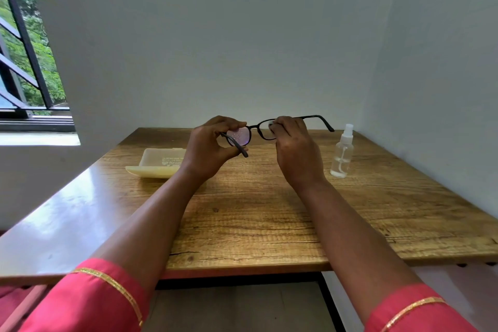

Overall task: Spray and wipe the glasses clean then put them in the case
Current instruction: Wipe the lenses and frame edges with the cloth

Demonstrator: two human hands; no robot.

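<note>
Black-framed glasses [254,128] are held up above the wooden table [269,213], arms unfolded. My left hand [213,148] pinches the frame's left rim between thumb and fingers; droplets speckle that lens. My right hand [292,147] pinches the right lens with a small white cloth [271,124], which is mostly hidden under the fingers. A cream glasses case [159,163] lies open on the table at the left, behind my left wrist. A clear spray bottle [342,152] with a white nozzle stands upright at the right.
White walls close the table's far and right sides. A barred window [24,62] with a sill is at the left. The table's near edge runs just in front of my pink sleeves [89,302].
</note>
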